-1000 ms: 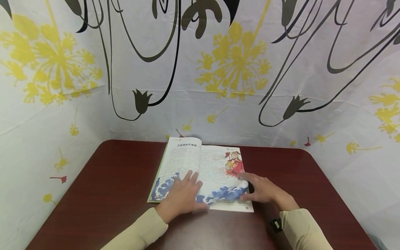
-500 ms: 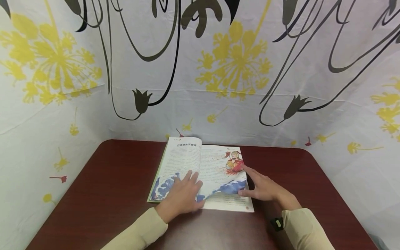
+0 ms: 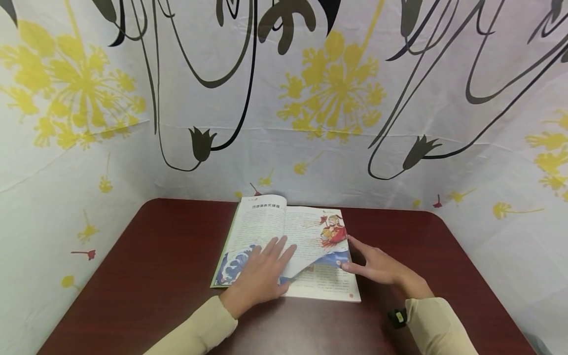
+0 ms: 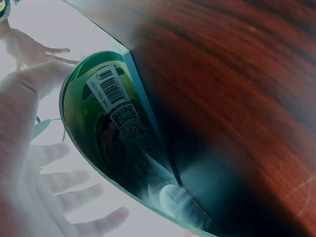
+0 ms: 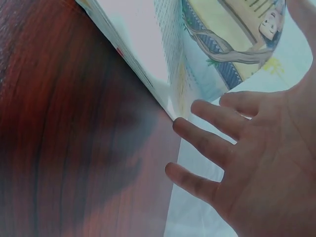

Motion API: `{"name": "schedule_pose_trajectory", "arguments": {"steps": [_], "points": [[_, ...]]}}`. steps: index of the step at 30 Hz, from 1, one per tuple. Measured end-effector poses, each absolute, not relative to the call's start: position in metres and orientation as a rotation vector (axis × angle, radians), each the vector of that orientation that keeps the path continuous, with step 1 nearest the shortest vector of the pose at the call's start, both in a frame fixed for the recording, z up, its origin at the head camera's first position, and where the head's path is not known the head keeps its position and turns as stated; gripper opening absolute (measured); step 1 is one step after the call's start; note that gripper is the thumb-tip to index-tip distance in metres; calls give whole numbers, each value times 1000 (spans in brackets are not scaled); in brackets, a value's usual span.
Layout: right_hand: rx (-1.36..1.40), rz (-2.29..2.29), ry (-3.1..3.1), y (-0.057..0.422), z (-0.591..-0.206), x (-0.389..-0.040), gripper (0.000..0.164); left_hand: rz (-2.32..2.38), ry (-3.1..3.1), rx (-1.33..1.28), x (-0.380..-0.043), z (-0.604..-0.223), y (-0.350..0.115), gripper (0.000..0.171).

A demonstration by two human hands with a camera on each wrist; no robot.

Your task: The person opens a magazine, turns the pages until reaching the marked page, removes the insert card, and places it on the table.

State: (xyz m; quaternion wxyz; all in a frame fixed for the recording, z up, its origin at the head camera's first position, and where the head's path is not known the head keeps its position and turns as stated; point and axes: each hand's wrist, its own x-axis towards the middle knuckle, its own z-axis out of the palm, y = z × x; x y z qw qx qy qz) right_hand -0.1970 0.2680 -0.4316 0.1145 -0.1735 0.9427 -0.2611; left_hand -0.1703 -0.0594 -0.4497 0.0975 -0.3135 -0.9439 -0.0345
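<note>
An open magazine (image 3: 306, 222) with printed text, blue waves and a figure in red lies on the table. My left hand (image 3: 262, 273) rests on its left page near the fold, fingers outstretched. Beside the right edge, my right hand (image 3: 377, 264) touches the lifted page (image 3: 335, 257), thumb and forefinger apart. That page's lower edge bows upward, uncovering text beneath. The left wrist view shows the curved green cover (image 4: 81, 123) with a barcode beside my left hand (image 4: 29, 163). In the right wrist view, my right hand's fingers (image 5: 212, 143) spread straight near the page's painted underside (image 5: 232, 49).
The dark red wooden table (image 3: 177, 246) extends around the magazine. A pale cloth (image 3: 266, 158) with yellow and grey flower prints hangs behind the table and along its sides. A black band (image 3: 397, 318) sits at my right wrist.
The right page's lower part has lifted further, showing more of the page below. My right hand has shifted slightly right along its edge. My left hand's fingers have spread and moved slightly forward.
</note>
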Motion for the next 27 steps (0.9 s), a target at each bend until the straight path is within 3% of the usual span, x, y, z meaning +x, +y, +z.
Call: {"name": "schedule_pose_trajectory", "arguments": {"steps": [7,15,22,27], "points": [[-571,-786,2788,274,-434,-198,92,-125,-2537,-1088,-174,-451,-59,94],[-592,-682,2815,274,-440,-198,93,23,-2350,-1238,-177,-449,-57,77],[-784,-506,2873,268,-449,-195,88,179,-2325,-1272,-177,-446,-56,57],[-750,-455,2870,263,-450,-192,85,276,-2320,-1285,-177,-448,-56,28]]}}
